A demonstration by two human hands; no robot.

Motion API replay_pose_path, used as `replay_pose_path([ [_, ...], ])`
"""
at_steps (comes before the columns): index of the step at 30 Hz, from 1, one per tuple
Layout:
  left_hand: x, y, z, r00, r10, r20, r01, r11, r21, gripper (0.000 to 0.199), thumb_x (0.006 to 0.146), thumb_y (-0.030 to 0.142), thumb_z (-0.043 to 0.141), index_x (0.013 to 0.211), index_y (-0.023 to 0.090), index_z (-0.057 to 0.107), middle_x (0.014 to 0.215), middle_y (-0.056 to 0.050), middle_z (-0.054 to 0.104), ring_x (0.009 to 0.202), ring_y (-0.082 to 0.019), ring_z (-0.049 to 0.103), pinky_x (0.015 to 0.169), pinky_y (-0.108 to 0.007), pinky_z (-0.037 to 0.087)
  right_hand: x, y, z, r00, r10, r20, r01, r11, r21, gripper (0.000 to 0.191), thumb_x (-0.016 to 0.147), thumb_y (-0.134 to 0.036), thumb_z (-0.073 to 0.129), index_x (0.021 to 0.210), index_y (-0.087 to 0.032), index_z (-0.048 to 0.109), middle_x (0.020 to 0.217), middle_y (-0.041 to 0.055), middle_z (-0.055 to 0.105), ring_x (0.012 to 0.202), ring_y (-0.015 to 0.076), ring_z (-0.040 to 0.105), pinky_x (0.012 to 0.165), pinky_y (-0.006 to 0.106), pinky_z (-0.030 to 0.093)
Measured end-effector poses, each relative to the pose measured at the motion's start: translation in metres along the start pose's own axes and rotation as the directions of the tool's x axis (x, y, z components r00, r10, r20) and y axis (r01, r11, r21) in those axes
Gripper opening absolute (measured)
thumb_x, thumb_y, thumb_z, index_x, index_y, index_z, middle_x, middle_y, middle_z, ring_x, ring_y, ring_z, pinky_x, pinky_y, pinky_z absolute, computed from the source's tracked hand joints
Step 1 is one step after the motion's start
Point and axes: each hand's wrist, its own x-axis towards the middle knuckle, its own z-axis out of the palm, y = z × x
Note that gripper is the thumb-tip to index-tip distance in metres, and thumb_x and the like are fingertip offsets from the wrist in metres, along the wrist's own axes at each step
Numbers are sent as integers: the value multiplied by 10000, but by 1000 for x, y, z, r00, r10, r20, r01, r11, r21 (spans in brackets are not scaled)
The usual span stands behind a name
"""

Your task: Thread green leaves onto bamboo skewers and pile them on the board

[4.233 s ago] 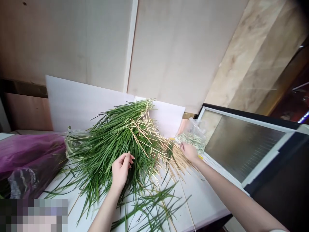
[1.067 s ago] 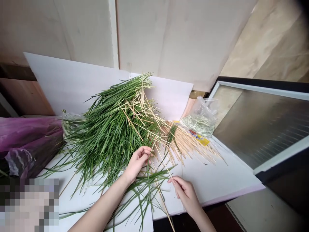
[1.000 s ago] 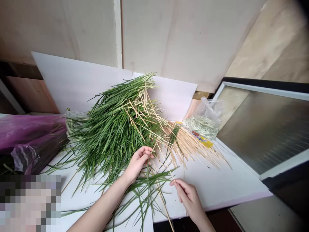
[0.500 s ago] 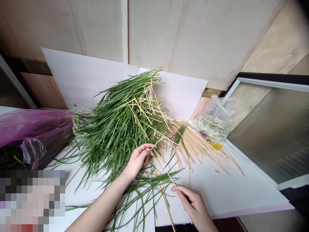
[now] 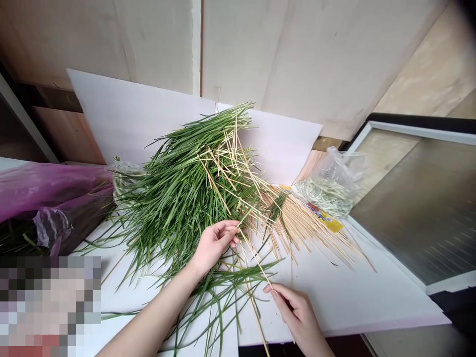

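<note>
Spreading over a white table (image 5: pixel 357 300), a heap of long green leaves (image 5: pixel 174 198) is flanked by fanned tan wooden sticks (image 5: pixel 312 228). A thin pale-green stalk (image 5: pixel 243 218) is pinched by the left hand (image 5: pixel 211 248); one straight wooden stick (image 5: pixel 257 261), slanting between the hands, is fingertip-gripped by the right hand (image 5: pixel 295 312).

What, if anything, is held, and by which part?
The right hand holds a stick by its near end; the left hand apparently pinches a green stalk near one end.
</note>
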Motion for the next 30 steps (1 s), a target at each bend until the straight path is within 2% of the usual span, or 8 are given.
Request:
replay_pose_path([
  [8, -2, 3, -1, 1000, 4, -15, -4, 1000, 3, 463, 793, 455, 777, 1094, 106, 734, 800, -68, 731, 699, -149, 657, 709, -278, 549, -1, -2, -2, 999, 25, 22, -24, 1000, -14, 460, 1032, -532, 469, 919, -165, 722, 606, -19, 401, 516, 145, 322, 470, 267, 286],
  [18, -2, 1, -1, 1000, 13, -19, -13, 1000, 7, 429, 808, 429, 770, 1094, 110, 741, 860, -80, 742, 757, -159, 672, 714, -275, 552, -1, -5, -2, 999, 5, 36, -5, 1000, 19, 406, 1038, -494, 487, 917, -169, 699, 620, -38, 318, 526, 138, 274, 477, 272, 237],
  [30, 0, -3, -2, 999, 18, -29, -17, 1000, 15, 427, 803, 434, 777, 1079, 109, 758, 824, -84, 749, 740, -170, 678, 715, -295, 561, 0, -4, -2, 1000, 4, 28, -4, 1000, 0, 430, 1037, -515, 481, 922, -168, 708, 612, -37, 324, 519, 136, 278, 468, 268, 240],
])
